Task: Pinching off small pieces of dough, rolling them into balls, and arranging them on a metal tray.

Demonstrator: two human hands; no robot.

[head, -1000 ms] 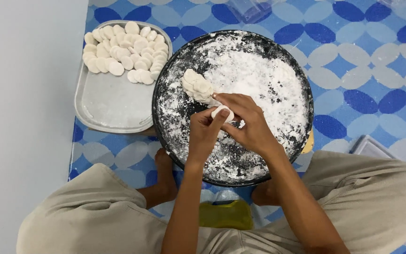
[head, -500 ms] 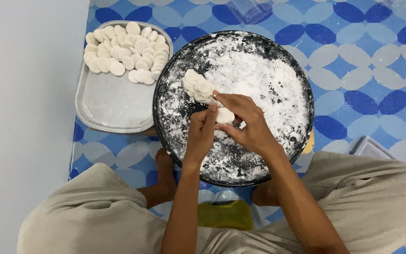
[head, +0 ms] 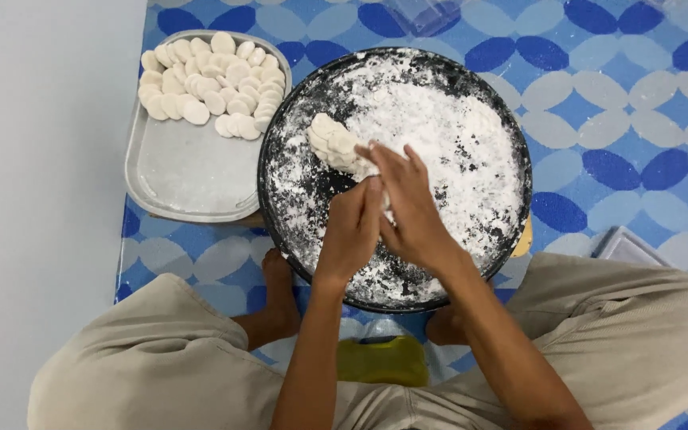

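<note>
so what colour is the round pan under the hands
Black, mostly dusted with white flour; the round pan shows best in the head view.

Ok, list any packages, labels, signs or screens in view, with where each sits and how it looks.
Clear plastic package or box: top edge, beyond the black floured tray, see-through and cut off by the frame.
Yellow-green packet or cloth: between the person's legs, crumpled; which of the two I cannot tell.
No labels, signs or screens show.

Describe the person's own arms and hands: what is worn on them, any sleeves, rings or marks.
Both forearms are bare up to the bottom edge of the picture; no sleeve shows. The left hand and the right hand wear no gloves, and no ring, watch or bracelet is in view. White flour dusts the fingertips of the right hand. The loose trousers over the knees are beige.
</note>
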